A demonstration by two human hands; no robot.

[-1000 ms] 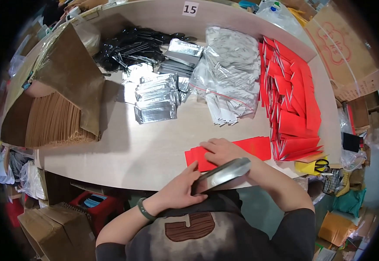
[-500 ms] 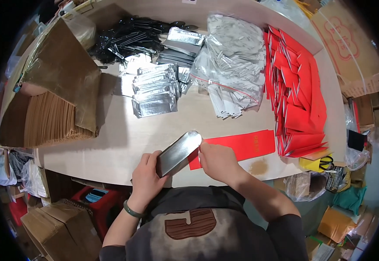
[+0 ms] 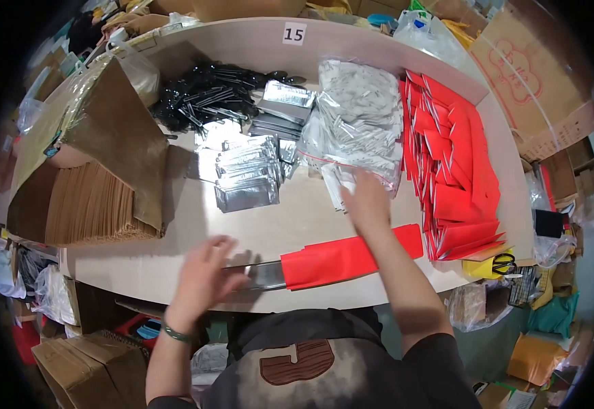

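The long metal tray (image 3: pixel 266 276) lies on the table in front of me, its right part inside a red paper sleeve (image 3: pixel 327 264). Beside the tray's bare end is my left hand (image 3: pixel 204 276), empty, with its fingers apart. My right hand (image 3: pixel 370 204) is stretched over the sleeve to the near edge of a clear zip bag (image 3: pixel 362 112) full of small white packets. Some white packets (image 3: pixel 333 183) spill from the bag's mouth beside those fingers. Motion smears the right fingertips, so any grip there is unclear.
Silver foil packets (image 3: pixel 248 178) lie in stacks left of the bag. Behind them are black plastic-wrapped utensils (image 3: pixel 205 95). An open cardboard box (image 3: pixel 99 143) holds brown card pieces at left; red sleeves (image 3: pixel 450 163) are piled at right, near black-handled scissors (image 3: pixel 503 264).
The metal tray has gone from my left hand into the red sleeve and lies on the table. My left hand has let go; my right hand has moved forward to the white packets.
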